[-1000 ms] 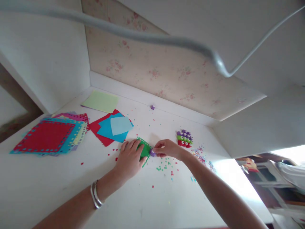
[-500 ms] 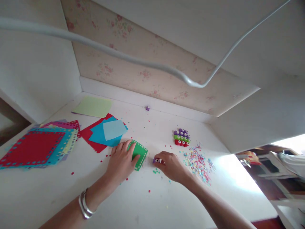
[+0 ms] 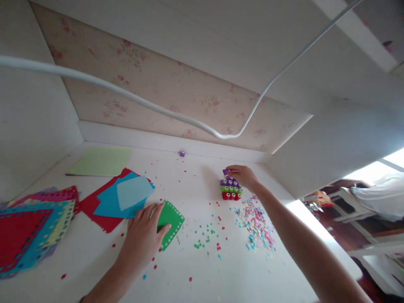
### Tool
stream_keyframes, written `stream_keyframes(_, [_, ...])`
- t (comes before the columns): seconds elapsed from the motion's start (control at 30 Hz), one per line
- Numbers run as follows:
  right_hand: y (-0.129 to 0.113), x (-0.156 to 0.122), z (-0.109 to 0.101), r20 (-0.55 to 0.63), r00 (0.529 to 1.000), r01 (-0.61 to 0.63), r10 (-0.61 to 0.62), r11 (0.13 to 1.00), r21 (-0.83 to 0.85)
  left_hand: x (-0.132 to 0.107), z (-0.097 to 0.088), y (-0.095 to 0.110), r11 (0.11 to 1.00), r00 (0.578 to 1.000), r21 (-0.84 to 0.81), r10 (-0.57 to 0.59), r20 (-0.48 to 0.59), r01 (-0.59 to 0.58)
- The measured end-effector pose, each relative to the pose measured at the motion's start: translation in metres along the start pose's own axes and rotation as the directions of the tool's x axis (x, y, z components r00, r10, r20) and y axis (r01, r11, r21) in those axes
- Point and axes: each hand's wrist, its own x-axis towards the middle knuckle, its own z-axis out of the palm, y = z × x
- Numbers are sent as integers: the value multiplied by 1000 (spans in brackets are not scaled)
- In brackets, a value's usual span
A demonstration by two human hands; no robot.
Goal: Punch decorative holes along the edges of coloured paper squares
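My left hand point(image 3: 142, 237) lies flat with spread fingers on a small green paper square point(image 3: 170, 218) with punched holes along its edges, on the white desk point(image 3: 202, 269). My right hand point(image 3: 243, 176) reaches far back and pinches a small purple punch point(image 3: 226, 171) at the top of a block of small punches point(image 3: 230, 189) in purple, green and red rows.
Red, blue and light-blue sheets point(image 3: 118, 198) overlap left of the green square. A stack of punched coloured sheets point(image 3: 28, 229) lies at far left, a pale green sheet point(image 3: 100, 161) behind. Confetti pile point(image 3: 255, 225) sits right. One lone purple punch point(image 3: 182, 153) rests by the back wall. A white cable point(image 3: 158, 110) hangs overhead.
My right hand carried the purple punch from beside the green square back to the block of punches. My left hand stayed on the green square. The camera view tilted upward.
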Motion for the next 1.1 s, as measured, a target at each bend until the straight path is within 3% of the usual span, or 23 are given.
stream_keyframes(0.17, [13,32,3,91,992,102,-87,980,-171,2,-1,-3,999,1000,-53,-12,3,12])
stream_keyframes(0.37, [24,41,18,217,970,165,-105,946,-280,4,-3,-5,994,997,-88,-64,53,68])
stream_keyframes(0.53, [19,45,14,246,962,191,-119,936,-296,5,-4,-5,990,994,-106,-85,76,93])
stream_keyframes(0.7, [-22,51,24,201,954,271,-224,930,-248,6,-12,0,981,984,-130,-130,124,146])
stream_keyframes(0.93, [-115,84,90,149,902,426,-404,889,-169,14,-27,5,940,945,-232,-185,269,250])
stream_keyframes(1.1, [-148,117,117,107,891,453,-441,877,-157,23,-37,2,815,934,-473,-218,284,334])
